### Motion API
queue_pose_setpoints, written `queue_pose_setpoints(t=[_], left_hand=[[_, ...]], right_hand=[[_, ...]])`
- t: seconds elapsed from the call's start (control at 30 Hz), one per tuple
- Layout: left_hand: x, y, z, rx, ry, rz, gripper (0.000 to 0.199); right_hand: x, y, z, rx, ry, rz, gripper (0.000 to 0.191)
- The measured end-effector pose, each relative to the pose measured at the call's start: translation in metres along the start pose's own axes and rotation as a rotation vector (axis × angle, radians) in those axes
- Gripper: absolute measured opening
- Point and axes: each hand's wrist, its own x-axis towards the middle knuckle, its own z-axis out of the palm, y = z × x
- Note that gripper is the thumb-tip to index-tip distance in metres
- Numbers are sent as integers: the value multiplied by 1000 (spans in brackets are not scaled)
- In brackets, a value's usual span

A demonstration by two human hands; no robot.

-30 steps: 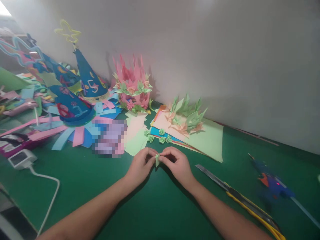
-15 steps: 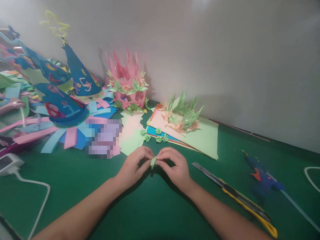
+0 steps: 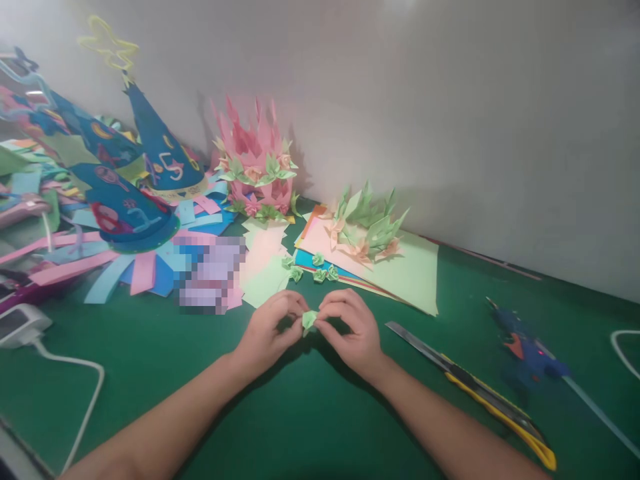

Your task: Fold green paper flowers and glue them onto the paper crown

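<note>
green folded-paper piece (image 3: pixel 309 321) is being pinched by left hand (image 3: pixel 267 330) and right hand (image 3: pixel 356 330), likely for steadiness; crinkled green paper rosettes (image 3: pixel 319 260) are sitting reachably toward the green table's (image 3: pixel 310 420) far edge.

The little piece of green paper (image 3: pixel 309 321) is folded and crinkly, with one bit pointing down. It is pinched between the fingertips of the left hand (image 3: pixel 267 328) and the right hand (image 3: pixel 354 331), over the green table (image 3: pixel 320 413).
</note>
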Motion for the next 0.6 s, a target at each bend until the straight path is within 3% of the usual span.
queue_pose_setpoints(t=[0.17, 0.37, 0.6], left_hand=[[3, 5, 4, -368, -34, -322, 2], [9, 13, -1, -700, -151, -667, 23], [9, 8, -3, -794, -138, -759, 27]], right_hand=[[-2, -1, 1, 79, -2, 38, 7], [-5, 1, 3, 166, -18, 184, 10], [-2, 1, 3, 355, -115, 379, 14]])
